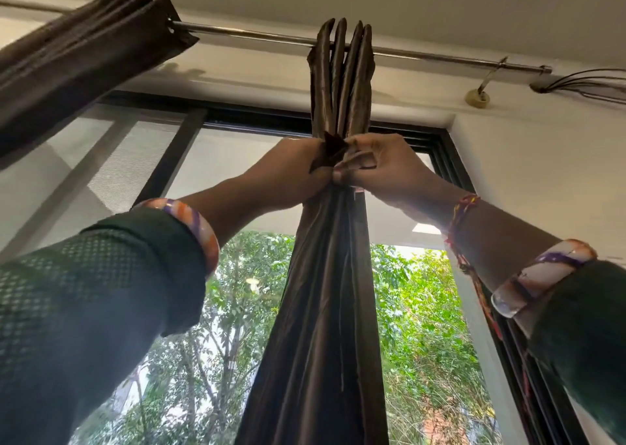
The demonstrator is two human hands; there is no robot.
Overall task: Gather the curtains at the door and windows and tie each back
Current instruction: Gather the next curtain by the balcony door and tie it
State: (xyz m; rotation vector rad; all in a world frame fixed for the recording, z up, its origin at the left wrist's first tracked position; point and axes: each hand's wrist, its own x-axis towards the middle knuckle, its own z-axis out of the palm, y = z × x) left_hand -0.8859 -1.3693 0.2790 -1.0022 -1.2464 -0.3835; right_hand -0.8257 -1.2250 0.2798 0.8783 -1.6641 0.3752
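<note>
Curtain [325, 275] hangs bunched from the rod [257, 36] in front of the window [216, 160]. Left hand [288, 170] and right hand [382, 167] both clamp curled fingers on the tie [333, 151] around it.

Seen from below, the left hand [288, 170] and the right hand [389, 167] pinch a dark tie [330, 151] around the gathered brown curtain [325, 292] hanging from the metal rod [257, 36] before the window [216, 160].
</note>
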